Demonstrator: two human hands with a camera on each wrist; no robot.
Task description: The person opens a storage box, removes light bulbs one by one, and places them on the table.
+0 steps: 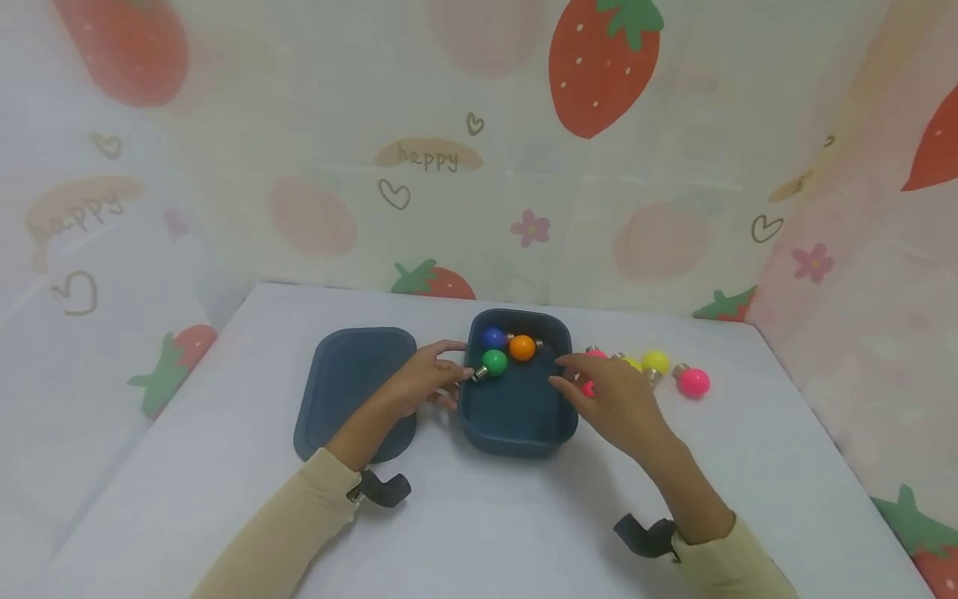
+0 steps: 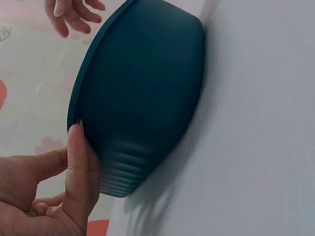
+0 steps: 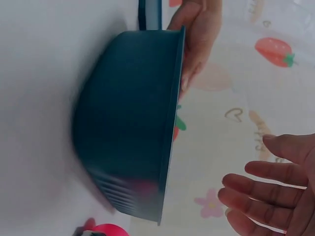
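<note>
In the middle stands a dark blue open box [image 1: 516,441]. Inside it lie three bulbs: a blue bulb [image 1: 493,339], an orange bulb [image 1: 522,348] and a green bulb [image 1: 495,362], whose metal base points at the left wall. My left hand [image 1: 430,374] is at the box's left rim, fingers loosely bent, one fingertip right beside the green bulb's base. One of its fingers [image 2: 76,157] reaches the rim from outside in the left wrist view. Over the right rim is my right hand [image 1: 617,399], its fingers [image 3: 275,172] spread with nothing between them.
A dark blue lid [image 1: 337,399] lies flat left of the box. Right of the box are several loose bulbs, among them a yellow bulb [image 1: 655,362] and a pink bulb [image 1: 693,383]; my right hand partly covers others. A strawberry-print curtain [image 1: 449,225] backs the white table [image 1: 509,524].
</note>
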